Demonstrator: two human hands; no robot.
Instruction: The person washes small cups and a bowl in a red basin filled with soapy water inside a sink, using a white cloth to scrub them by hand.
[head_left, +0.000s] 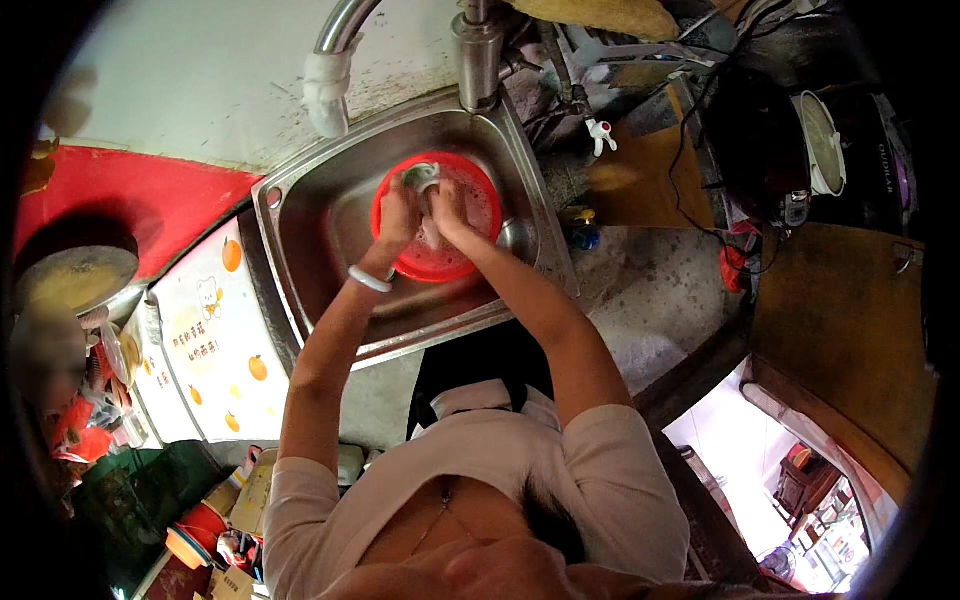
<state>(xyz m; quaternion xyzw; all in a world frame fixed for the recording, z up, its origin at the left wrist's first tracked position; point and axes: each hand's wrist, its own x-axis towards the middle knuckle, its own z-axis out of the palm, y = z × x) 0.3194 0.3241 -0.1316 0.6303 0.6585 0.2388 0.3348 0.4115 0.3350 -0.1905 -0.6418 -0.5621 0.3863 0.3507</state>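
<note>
A round red plastic basin (489, 225) with sudsy water sits in a stainless steel sink (322, 217). Both my hands are inside the basin. My left hand (400, 214), with a pale bangle (370, 280) on its wrist, grips the near side of a small rounded, shiny dish or cup (421, 176); its exact kind is unclear. Close on the right, my right hand (450, 210) touches the same piece with curled fingers. Something pale hangs or lies between the hands, too blurred to name. Above the sink's back edge stands the metal faucet (477, 67), its spout end (327, 90) wrapped in white material.
A counter panel with orange prints (217, 330) lies left of the sink, with a round pan (79, 270) beyond it. Right of the sink are a small bottle (583, 231), a white tap (601, 135), a dark appliance (765, 150) and loose cables. Boxes stand on the lower left.
</note>
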